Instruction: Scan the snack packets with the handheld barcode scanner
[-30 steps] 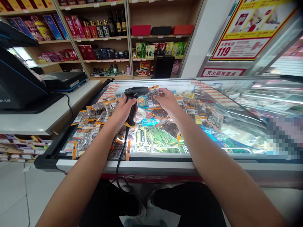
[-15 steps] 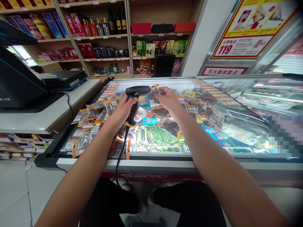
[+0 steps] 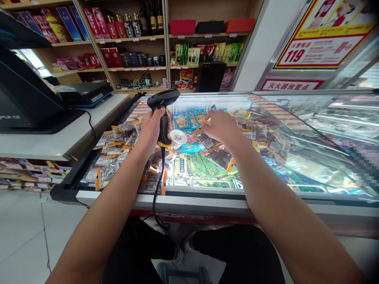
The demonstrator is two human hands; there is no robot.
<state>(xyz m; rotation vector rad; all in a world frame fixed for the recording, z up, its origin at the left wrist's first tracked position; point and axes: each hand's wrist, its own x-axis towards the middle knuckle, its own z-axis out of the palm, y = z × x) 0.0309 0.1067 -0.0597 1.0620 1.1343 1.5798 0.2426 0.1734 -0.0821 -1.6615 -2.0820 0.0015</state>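
Observation:
My left hand [image 3: 152, 128] is wrapped around the handle of a black and yellow barcode scanner [image 3: 164, 98], held upright with its head raised above the goods. A black cable hangs from the handle. My right hand [image 3: 220, 125] is lowered over the packets, fingers curled down on an orange-edged strip of a clear packet [image 3: 205, 123]; most of that packet is hidden by the hand. Below it lie similar orange-edged packets [image 3: 220, 157] with dark contents. Blue packets [image 3: 182, 121], a round white-lidded tub [image 3: 178, 137] and green packets [image 3: 204, 165] lie close by.
The goods lie on and in a glass-topped chest freezer [image 3: 195, 201]. More orange-edged packets [image 3: 124, 136] are piled at the left. A counter [image 3: 100, 112] with a scale [image 3: 84, 93] and a dark machine [image 3: 26, 94] stands left. Shelves [image 3: 136, 39] line the back.
My right hand has moved down and away from the scanner, from a raised packet to the pile. The scanner has lifted slightly and tilted in my left hand. The view has shifted a little.

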